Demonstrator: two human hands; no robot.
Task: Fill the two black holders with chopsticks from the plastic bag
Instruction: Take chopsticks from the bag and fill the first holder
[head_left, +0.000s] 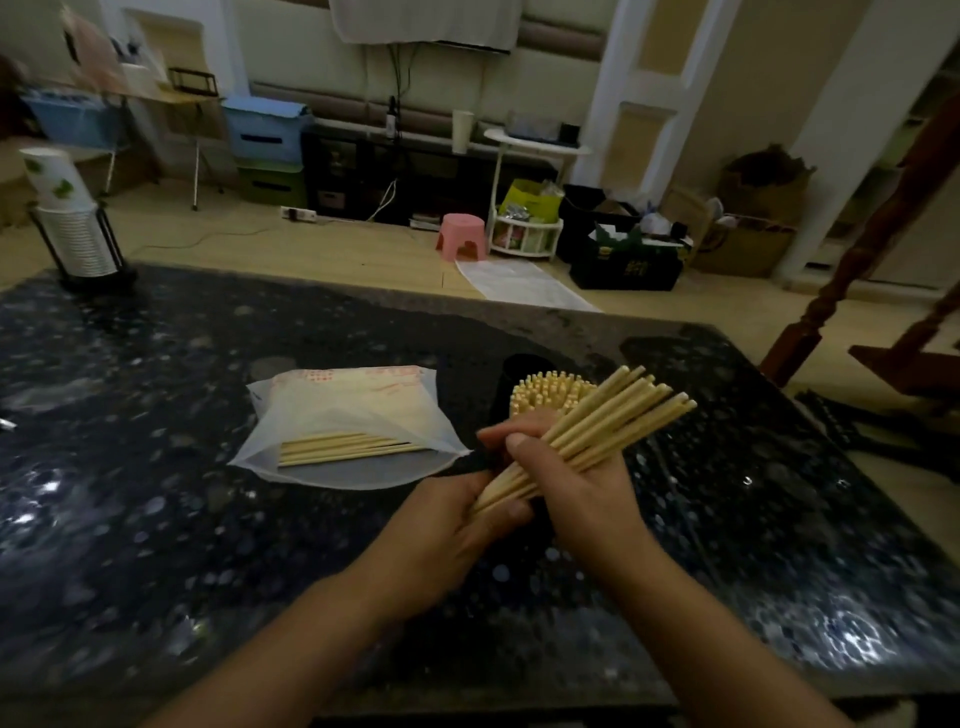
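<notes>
Both hands hold one bundle of pale wooden chopsticks that slants up to the right over the dark table. My right hand grips the bundle's middle, thumb on top. My left hand grips its lower tips. Just behind the hands stands a black holder, partly hidden, beside a dense cluster of upright chopstick ends. I cannot tell whether two holders stand there. To the left lies the clear plastic bag, open toward me, with several chopsticks inside.
The dark speckled stone table fills the foreground. A stack of paper cups in a black rack stands at its far left corner. Beyond the far edge is floor with a pink stool, crates and boxes. Wooden furniture stands at the right.
</notes>
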